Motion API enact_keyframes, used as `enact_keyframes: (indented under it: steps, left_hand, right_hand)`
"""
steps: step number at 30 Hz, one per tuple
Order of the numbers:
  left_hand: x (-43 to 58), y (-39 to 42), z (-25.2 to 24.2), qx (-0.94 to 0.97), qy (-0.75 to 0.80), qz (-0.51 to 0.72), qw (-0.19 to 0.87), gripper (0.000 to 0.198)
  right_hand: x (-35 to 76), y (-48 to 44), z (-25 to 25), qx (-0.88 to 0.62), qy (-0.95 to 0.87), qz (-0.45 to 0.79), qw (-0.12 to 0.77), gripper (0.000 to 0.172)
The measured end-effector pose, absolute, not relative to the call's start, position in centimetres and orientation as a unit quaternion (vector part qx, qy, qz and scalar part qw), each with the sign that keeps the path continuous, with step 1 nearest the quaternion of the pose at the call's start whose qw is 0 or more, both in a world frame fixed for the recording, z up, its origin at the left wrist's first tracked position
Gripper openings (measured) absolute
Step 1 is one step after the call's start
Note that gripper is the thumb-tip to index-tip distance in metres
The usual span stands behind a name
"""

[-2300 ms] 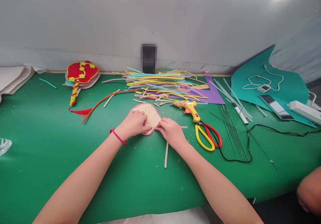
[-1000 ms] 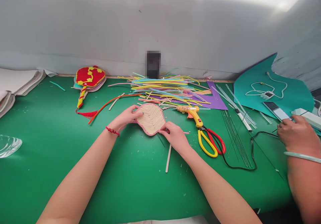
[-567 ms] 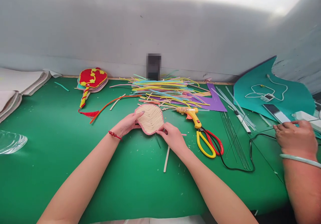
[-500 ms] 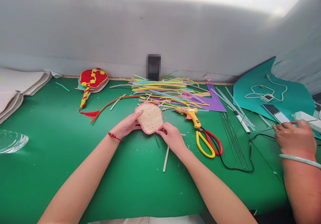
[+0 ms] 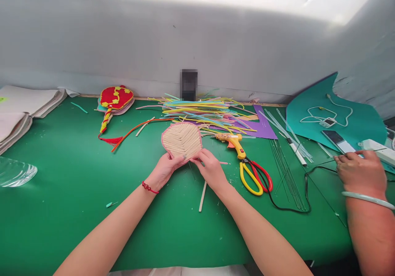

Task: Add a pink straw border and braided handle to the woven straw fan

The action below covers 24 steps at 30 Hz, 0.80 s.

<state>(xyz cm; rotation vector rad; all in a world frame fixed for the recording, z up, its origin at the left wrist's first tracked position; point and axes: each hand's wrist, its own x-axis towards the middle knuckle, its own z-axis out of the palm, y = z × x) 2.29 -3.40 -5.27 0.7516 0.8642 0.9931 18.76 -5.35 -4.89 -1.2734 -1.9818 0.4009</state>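
Note:
A small beige fan panel with chevron ribs and a pink rim is held up over the green table, tilted towards me. My left hand, wearing a red beaded bracelet, is closed on its lower edge with the thumb on the front. My right hand pinches the bottom edge just to the right, its fingertips close to the left thumb. Under my right hand lies a pale strip. A yellow hot glue gun rests to the right, near scissors with yellow and red handles.
Behind the panel lies a pile of coloured pipe cleaners on purple sheet. A red and yellow fan is at back left. Thin green wires and a black cord lie right. Another person's hand touches a phone.
My left hand has slid from the panel's left side down to its bottom edge, beside my right hand. The panel has turned slightly and shows more of its face.

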Motion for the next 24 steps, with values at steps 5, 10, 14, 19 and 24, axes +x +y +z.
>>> enact_keyframes:
  steps: [5, 10, 14, 19, 24]
  left_hand:
    - [1.63, -3.36, -5.03, 0.387, 0.363, 0.439, 0.725, 0.049]
    - [1.39, -3.42, -4.55, 0.426, 0.350, 0.436, 0.711, 0.050]
    - [1.32, -3.44, -4.44, 0.436, 0.342, 0.436, 0.709, 0.049]
    - [1.39, -3.50, -4.76, 0.421, 0.351, 0.454, 0.703, 0.047]
    - [1.82, -3.75, -4.68, 0.389, 0.341, 0.471, 0.714, 0.049]
  right_hand:
    - [18.78, -5.32, -5.10, -0.474, -0.782, 0.142, 0.379, 0.013]
    - [18.80, -5.44, -5.08, -0.484, -0.777, 0.106, 0.388, 0.016]
    - [18.89, -5.49, -4.99, -0.495, -0.779, 0.073, 0.379, 0.020]
    - [18.92, -5.35, -5.20, -0.469, -0.777, 0.048, 0.416, 0.014]
    - [18.83, -5.21, -5.35, -0.418, -0.772, 0.036, 0.478, 0.006]
